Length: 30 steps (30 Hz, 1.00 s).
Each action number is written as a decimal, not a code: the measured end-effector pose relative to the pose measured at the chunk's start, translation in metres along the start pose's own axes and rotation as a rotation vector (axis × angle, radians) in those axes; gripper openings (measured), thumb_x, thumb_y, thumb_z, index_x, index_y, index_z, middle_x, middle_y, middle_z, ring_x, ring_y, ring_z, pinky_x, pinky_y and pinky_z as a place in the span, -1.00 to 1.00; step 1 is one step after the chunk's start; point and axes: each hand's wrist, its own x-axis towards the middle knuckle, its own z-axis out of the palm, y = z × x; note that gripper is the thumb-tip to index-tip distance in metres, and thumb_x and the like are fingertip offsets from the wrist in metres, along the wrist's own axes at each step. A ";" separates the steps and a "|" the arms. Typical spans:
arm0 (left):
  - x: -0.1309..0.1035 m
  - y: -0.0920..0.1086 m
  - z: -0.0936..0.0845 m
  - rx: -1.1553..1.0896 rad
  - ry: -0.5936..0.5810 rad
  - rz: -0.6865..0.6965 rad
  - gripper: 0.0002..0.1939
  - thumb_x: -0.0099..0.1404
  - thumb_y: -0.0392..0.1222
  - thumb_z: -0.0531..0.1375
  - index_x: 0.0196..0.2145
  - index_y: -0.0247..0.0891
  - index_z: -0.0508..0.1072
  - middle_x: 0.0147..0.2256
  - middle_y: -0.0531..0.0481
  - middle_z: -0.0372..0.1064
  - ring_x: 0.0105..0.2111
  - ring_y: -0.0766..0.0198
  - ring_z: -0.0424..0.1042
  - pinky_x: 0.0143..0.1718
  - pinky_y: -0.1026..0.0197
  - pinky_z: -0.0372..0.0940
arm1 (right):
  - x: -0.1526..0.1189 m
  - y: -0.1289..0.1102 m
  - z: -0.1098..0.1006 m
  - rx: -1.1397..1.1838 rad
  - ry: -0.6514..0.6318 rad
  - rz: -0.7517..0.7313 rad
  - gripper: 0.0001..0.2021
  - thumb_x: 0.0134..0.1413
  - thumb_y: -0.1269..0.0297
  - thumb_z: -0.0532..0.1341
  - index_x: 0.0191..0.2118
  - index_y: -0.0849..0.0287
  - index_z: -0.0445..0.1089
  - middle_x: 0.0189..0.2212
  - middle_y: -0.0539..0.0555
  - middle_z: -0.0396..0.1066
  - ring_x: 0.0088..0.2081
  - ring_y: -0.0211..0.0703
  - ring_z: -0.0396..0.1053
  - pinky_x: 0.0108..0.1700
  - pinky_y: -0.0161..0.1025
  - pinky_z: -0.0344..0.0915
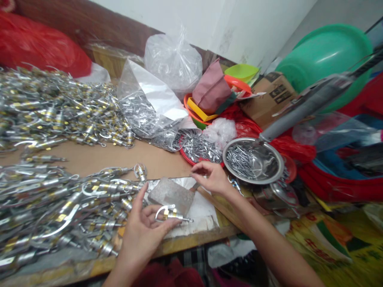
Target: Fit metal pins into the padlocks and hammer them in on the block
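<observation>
My left hand (146, 227) holds a small silver metal fitting (171, 214) with a brass-coloured band and a curved lever, gripped between thumb and fingers. Just behind it, a grey metal block (172, 195) lies on white paper (209, 215). My right hand (211, 175) is in the air right of the block, near a red dish (187, 157) of small metal pieces. Its fingers are curled together, and whatever they hold is too small to make out. Similar fittings (98, 199) lie heaped to the left of my left hand.
A steel bowl (254, 161) of metal pins stands right of the red dish. A bag of metal parts (143, 113) lies behind. Another heap of fittings (54, 103) covers the back left. A grey cylindrical tool (305, 105) slants over the bowl. The wooden table edge (191, 241) runs in front.
</observation>
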 end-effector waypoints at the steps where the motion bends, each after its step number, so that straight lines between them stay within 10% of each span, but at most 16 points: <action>1: 0.000 -0.001 -0.001 -0.007 0.002 -0.001 0.10 -0.29 -0.32 0.39 0.16 -0.11 -0.09 -0.59 0.22 0.32 -0.56 0.34 0.41 -0.46 0.31 0.36 | -0.010 -0.010 0.000 0.085 -0.012 -0.085 -0.83 -0.06 0.43 0.16 -0.28 0.23 0.42 -0.38 0.04 0.45 -0.38 -0.29 0.39 -0.32 -0.39 0.30; 8: 0.001 -0.007 -0.005 -0.061 -0.003 0.016 0.09 -0.30 -0.34 0.40 0.15 -0.11 -0.05 -0.56 0.17 0.35 -0.54 0.35 0.39 -0.43 0.30 0.36 | -0.045 -0.042 0.019 0.359 0.039 -0.189 -0.87 -0.02 0.47 0.16 -0.38 0.18 0.45 -0.44 0.04 0.46 -0.37 -0.26 0.40 -0.29 -0.35 0.30; 30: 0.006 -0.007 -0.011 -0.036 -0.064 -0.003 0.06 -0.26 -0.34 0.38 0.16 -0.14 -0.06 -0.54 0.15 0.34 -0.53 0.38 0.34 -0.48 0.35 0.32 | -0.074 -0.041 0.042 0.190 0.177 -0.516 -0.80 0.05 0.49 0.06 -0.18 0.23 0.30 -0.31 0.10 0.48 -0.14 -0.16 0.38 -0.02 -0.11 0.24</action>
